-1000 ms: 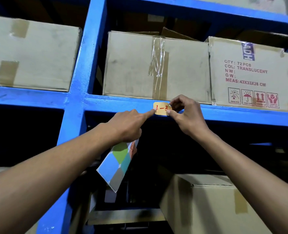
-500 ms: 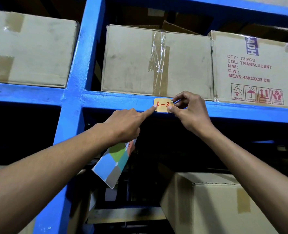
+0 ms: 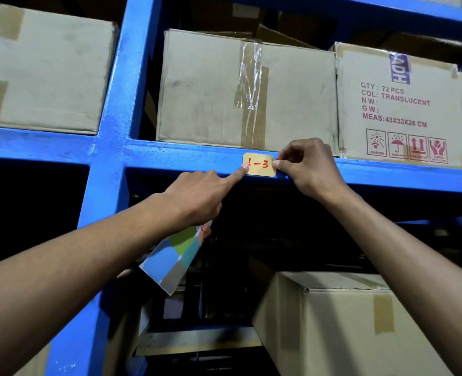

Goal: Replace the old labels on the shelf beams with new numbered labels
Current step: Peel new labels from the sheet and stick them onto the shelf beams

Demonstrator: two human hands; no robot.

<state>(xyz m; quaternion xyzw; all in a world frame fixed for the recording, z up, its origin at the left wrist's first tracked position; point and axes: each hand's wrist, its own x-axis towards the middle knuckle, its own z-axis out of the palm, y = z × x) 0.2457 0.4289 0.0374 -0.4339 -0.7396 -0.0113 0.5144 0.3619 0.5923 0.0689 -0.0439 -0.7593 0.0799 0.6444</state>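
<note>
A tan label (image 3: pixel 259 164) with "1-3" written in red sits on the front of the blue shelf beam (image 3: pixel 186 158). My left hand (image 3: pixel 197 199) presses its index fingertip on the label's left edge, while its other fingers hold a multicoloured sheet (image 3: pixel 174 256) that hangs below the hand. My right hand (image 3: pixel 309 166) pinches the label's right edge between thumb and fingers.
A blue upright post (image 3: pixel 116 131) stands to the left. Cardboard boxes rest on the beam: a taped one (image 3: pixel 243 90) right above the label, a printed one (image 3: pixel 403 104) to its right, another (image 3: pixel 42 69) at left. A further box (image 3: pixel 346 327) sits on the lower level.
My hands stay on the label with hardly any shift; the right fingers now leave the whole "1-3" visible. The view has moved slightly.
</note>
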